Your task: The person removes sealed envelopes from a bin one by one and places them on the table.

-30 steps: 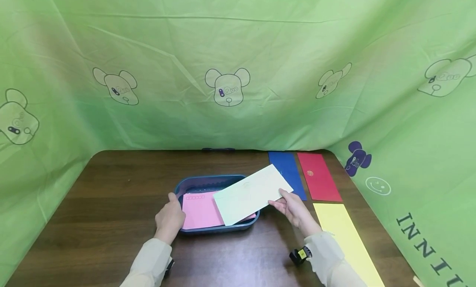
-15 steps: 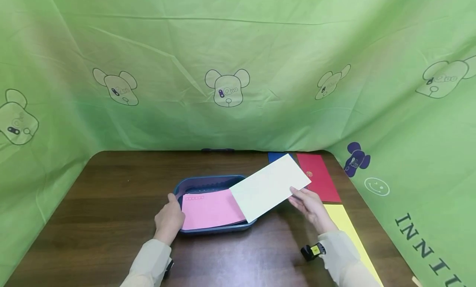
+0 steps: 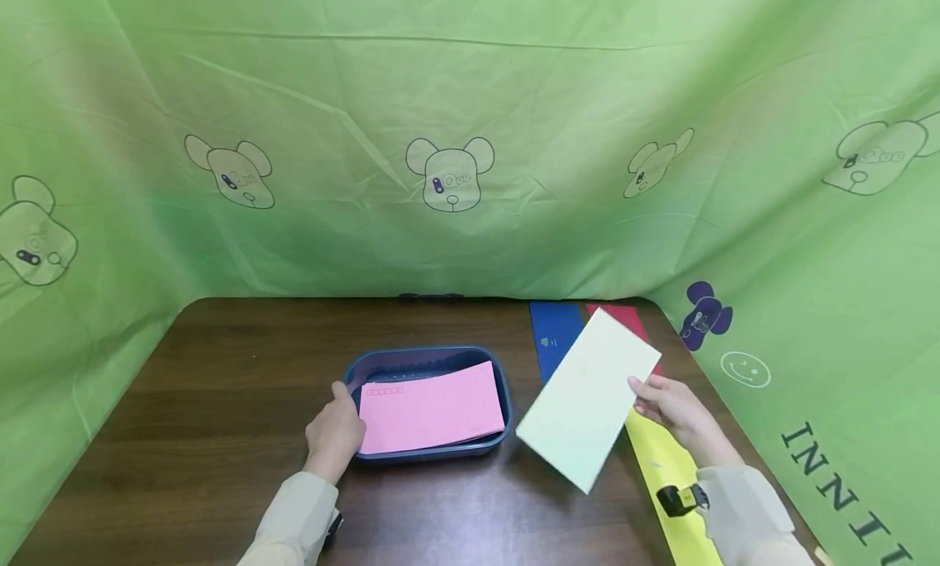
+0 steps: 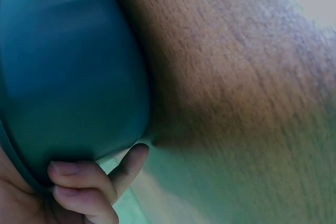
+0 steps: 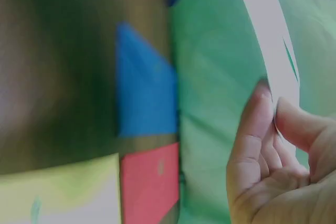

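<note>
A pale white envelope (image 3: pixel 590 399) hangs tilted over the table, right of the blue plastic basket (image 3: pixel 426 351). My right hand (image 3: pixel 679 415) pinches its right edge; in the right wrist view the thumb and fingers (image 5: pixel 257 114) press on either side of the paper. At the basket's left end, my left hand (image 3: pixel 334 431) grips the rim. The left wrist view shows its curled fingers (image 4: pixel 84 182) against the basket's outer wall. Pink envelopes (image 3: pixel 433 411) lie in the basket, the top one with a row of small printed boxes.
A blue envelope (image 3: pixel 554 329) and a red envelope (image 3: pixel 627 315) lie at the table's back right, partly covered by the pale one. Nearer lies a yellow envelope (image 3: pixel 661 460), under my right arm. Green cloth (image 3: pixel 448 248) hangs behind the brown table (image 3: pixel 220 403).
My right hand has moved right with the pale envelope, drawing it from above the basket and turning it steeper. The pink envelopes are now uncovered. My left hand stays at the basket.
</note>
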`<state>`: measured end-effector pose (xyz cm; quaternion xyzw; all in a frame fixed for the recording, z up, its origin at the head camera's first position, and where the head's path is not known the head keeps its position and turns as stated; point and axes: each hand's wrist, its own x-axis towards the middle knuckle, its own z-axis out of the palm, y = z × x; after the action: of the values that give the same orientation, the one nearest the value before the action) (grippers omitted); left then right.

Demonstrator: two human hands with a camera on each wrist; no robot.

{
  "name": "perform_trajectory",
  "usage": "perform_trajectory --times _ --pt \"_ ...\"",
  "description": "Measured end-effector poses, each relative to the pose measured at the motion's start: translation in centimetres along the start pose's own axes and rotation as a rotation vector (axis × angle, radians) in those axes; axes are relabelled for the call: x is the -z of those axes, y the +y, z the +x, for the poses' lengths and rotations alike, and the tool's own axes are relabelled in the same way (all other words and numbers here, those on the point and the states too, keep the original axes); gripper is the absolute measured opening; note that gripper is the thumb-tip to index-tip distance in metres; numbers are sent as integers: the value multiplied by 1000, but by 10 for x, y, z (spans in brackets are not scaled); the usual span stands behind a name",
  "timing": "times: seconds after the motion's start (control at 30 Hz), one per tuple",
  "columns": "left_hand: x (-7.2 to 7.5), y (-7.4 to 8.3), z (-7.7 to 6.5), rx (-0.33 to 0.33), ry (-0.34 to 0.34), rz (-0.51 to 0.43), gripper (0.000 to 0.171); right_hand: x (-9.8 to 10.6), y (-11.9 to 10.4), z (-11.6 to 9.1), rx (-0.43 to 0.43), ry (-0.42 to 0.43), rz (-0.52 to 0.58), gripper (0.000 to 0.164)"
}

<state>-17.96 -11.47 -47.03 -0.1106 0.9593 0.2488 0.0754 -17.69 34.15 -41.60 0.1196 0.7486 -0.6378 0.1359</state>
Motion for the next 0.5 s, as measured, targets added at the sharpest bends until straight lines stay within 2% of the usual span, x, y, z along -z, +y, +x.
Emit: perform_trajectory --times 0.1,0.2,0.33,0.43,0.5 --pt "0 0 0 1 4 0 59 1 13 -4 -34 -29 -242 27" --pt "1 1 0 4 6 3 58 -1 24 -7 -60 -61 -415 30" --pt "1 1 0 14 -1 8 58 -8 35 -9 -65 -93 -567 38" --pt "0 1 0 16 -1 8 58 -15 42 -7 -59 -70 -647 40" --pt "-1 1 0 15 -6 7 58 -20 47 -6 -54 -26 -696 41"
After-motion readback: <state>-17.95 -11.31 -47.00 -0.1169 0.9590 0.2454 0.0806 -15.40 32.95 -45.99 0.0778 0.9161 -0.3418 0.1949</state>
